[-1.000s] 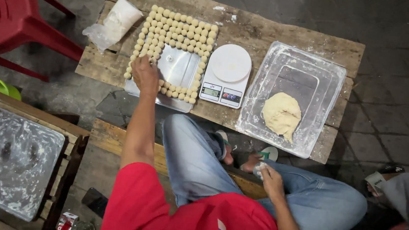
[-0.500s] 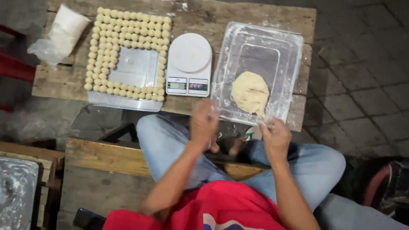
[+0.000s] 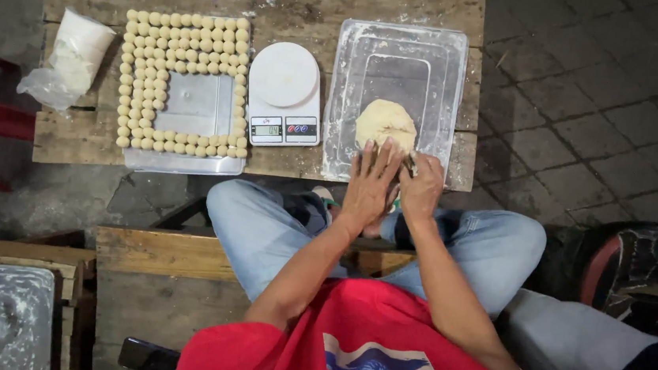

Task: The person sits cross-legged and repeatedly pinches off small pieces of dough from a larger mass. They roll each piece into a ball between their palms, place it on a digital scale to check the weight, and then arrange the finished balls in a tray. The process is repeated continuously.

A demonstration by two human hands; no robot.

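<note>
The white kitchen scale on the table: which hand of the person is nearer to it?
Left. The left hand lies at the dough lump, just right of the scale; the right hand is farther right, beyond the left.

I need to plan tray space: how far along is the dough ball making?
Done: rolled dough balls ring the tray, its centre bare. In hand: left hand and right hand at the dough lump in the clear tub. Left: that lump.

A white kitchen scale (image 3: 284, 94) sits on the wooden tabletop (image 3: 305, 7) between a tray of small dough balls (image 3: 183, 89) and, further left, a plastic bag (image 3: 70, 59).
</note>
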